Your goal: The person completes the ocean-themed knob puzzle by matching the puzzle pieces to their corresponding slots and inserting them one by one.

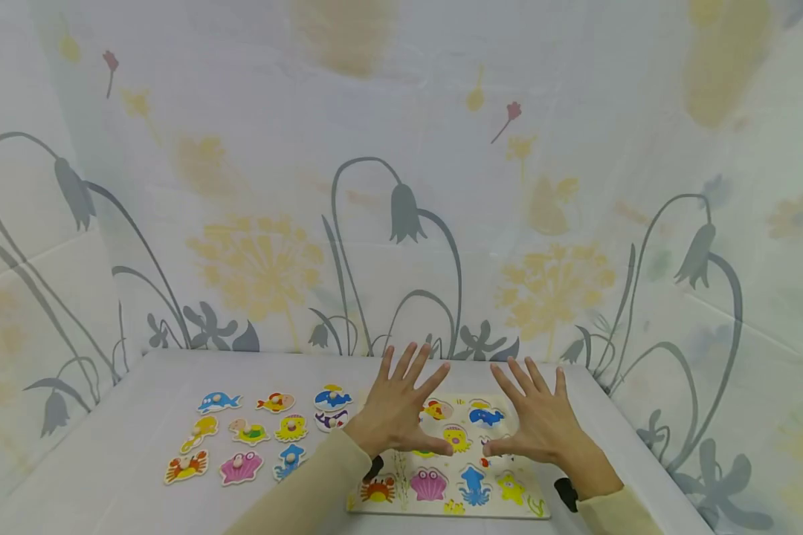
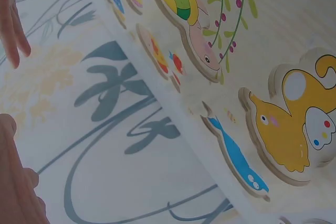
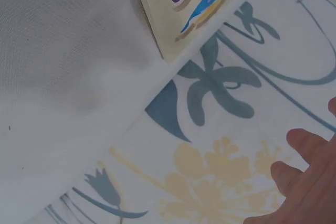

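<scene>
Your left hand (image 1: 395,413) has its fingers straight and spread apart, thumb stretched toward the other hand, holding nothing. Your right hand (image 1: 543,425) mirrors it, fingers fanned and thumb pointing inward, also gripping nothing; a gap separates the two thumbs. Both hands are raised in front of the puzzle board (image 1: 455,508), which lies flat on the white table (image 1: 107,475) and is partly hidden by them. Between and below your hands, you see its crab, pink shell, blue squid, yellow star and octopus pictures. Left of the board, loose knobbed pieces lie in rough rows, among them a crab piece (image 1: 186,467), a shell piece (image 1: 241,468), a turtle piece (image 1: 249,432) and an octopus piece (image 1: 291,428). Beyond the table hangs a flower-printed cloth (image 1: 401,297).
</scene>
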`<act>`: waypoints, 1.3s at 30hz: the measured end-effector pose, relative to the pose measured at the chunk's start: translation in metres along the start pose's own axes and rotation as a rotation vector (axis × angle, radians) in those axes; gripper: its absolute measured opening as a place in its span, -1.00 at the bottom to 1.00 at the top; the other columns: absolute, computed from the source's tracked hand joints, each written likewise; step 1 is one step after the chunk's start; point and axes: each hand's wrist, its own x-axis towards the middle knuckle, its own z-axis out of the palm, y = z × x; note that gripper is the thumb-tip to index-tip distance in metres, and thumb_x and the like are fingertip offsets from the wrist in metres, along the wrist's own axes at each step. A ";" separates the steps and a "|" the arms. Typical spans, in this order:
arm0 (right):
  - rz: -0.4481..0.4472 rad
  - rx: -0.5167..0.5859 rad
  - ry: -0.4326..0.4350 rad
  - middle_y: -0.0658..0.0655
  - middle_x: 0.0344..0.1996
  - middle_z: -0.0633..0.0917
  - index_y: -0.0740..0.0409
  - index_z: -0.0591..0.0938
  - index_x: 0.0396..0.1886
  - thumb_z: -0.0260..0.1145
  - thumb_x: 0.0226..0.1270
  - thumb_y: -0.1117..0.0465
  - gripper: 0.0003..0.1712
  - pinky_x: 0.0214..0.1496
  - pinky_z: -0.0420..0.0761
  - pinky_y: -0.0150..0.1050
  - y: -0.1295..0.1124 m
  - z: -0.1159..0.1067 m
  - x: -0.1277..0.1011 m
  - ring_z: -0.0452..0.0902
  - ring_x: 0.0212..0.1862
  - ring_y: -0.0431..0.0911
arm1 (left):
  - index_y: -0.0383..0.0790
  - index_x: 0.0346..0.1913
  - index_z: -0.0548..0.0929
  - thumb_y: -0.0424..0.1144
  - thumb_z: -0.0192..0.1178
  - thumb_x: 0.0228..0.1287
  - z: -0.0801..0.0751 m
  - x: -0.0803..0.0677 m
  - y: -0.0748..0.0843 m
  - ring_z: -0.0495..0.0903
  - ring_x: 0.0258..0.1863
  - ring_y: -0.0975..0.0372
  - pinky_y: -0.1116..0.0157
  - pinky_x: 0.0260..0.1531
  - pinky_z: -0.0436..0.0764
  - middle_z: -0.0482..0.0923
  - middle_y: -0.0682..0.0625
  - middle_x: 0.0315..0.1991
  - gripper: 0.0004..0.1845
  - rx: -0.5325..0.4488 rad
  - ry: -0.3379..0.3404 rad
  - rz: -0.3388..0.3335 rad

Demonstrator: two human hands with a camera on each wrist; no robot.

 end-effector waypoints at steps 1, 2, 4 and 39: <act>0.000 0.000 0.000 0.22 0.46 0.12 -0.15 0.06 0.52 0.24 -0.44 -0.70 0.46 0.25 -0.37 0.44 -0.001 0.000 0.000 -0.09 0.45 0.26 | 0.23 0.52 -0.19 0.79 -0.35 -0.35 0.000 0.000 -0.001 -0.39 0.48 -0.02 -0.20 0.32 -0.29 -0.39 -0.09 0.52 0.27 0.000 0.003 0.001; 0.002 0.003 -0.002 0.21 0.46 0.12 -0.15 0.06 0.52 0.24 -0.43 -0.70 0.45 0.25 -0.35 0.44 -0.001 0.001 0.000 -0.09 0.45 0.26 | 0.23 0.51 -0.20 0.80 -0.36 -0.35 0.001 -0.001 -0.001 -0.40 0.48 -0.02 -0.20 0.32 -0.28 -0.40 -0.09 0.52 0.27 0.005 0.005 0.000; 0.005 0.011 -0.004 0.22 0.46 0.11 -0.15 0.06 0.52 0.23 -0.41 -0.69 0.44 0.25 -0.29 0.45 -0.002 0.002 0.000 -0.09 0.45 0.26 | 0.23 0.51 -0.19 0.79 -0.38 -0.34 0.001 -0.001 -0.003 -0.39 0.48 -0.02 -0.20 0.32 -0.25 -0.36 -0.09 0.52 0.26 0.010 0.017 0.002; 0.223 0.469 -0.116 0.23 0.37 0.31 -0.01 0.22 0.45 0.40 -0.15 -0.42 0.19 0.18 0.28 0.30 -0.001 0.005 -0.041 0.21 0.34 0.25 | 0.00 0.43 0.24 0.36 0.23 0.01 0.010 -0.065 -0.085 0.15 0.38 -0.07 -0.12 0.27 0.15 0.11 -0.18 0.43 -0.05 -0.364 0.044 -0.050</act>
